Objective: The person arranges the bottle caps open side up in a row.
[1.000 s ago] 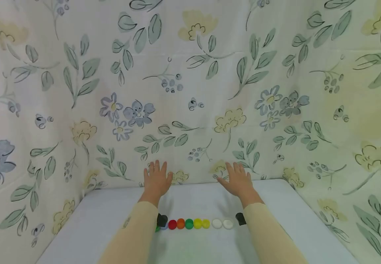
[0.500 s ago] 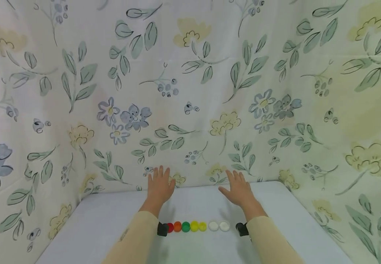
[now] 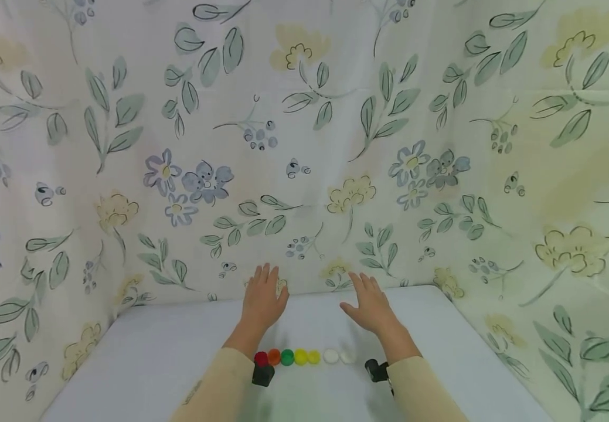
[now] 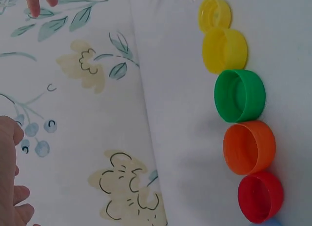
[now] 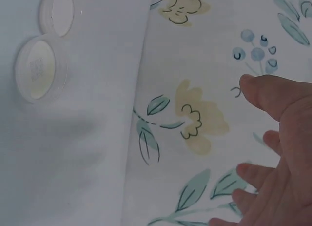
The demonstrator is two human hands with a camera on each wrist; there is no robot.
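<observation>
Both hands hover over the back part of the white table with fingers extended, palms facing partly inward, holding nothing. My left hand (image 3: 263, 302) is beyond the left end of a row of round plastic caps. My right hand (image 3: 371, 306) is beyond its right end. The left wrist view shows a red cap (image 4: 261, 197), an orange cap (image 4: 249, 148), a green cap (image 4: 240, 95) and two yellow caps, the larger one (image 4: 224, 50) beside the smaller (image 4: 214, 14), hollow sides visible. Two whitish round pieces (image 5: 41, 69) lie in the right wrist view. The left sleeve hides the row's left end.
A floral curtain (image 3: 304, 146) hangs behind and beside the table (image 3: 177, 334). Black wrist cameras show at both cuffs, the left one (image 3: 263, 375) overlapping the row's left end in the head view. A sliver of blue (image 4: 270, 222) shows below the red cap.
The left hand has moved rightward, nearer the right hand, and its wrist and sleeve now cover the blue and green caps at the row's left end. The head view has shifted slightly.
</observation>
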